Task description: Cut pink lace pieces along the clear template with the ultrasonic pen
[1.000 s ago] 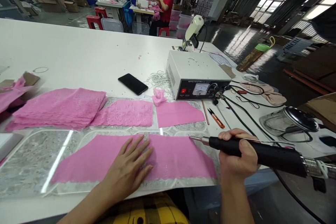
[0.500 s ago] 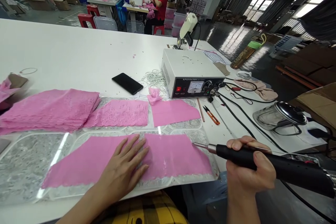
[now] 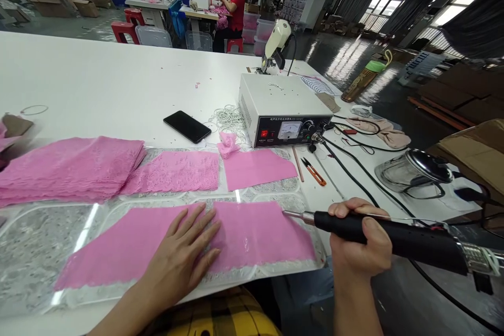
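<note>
The left hand (image 3: pixel 183 252) lies, fingers apart, on pink fabric (image 3: pixel 255 236); the right hand (image 3: pixel 360 239) clamps a black tool (image 3: pixel 421 244), tip at two o'clock.

Left hand (image 3: pixel 184 252) flat, palm down, fingers slightly spread; right hand (image 3: pixel 360 236) curled closed, forearm (image 3: pixel 356 299) upright.

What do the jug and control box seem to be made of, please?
The jug looks like smooth glass or clear plastic, being see-through; its lid shines like polished metal. The control box is probably painted sheet metal, matte off-white with a slotted side.
</note>
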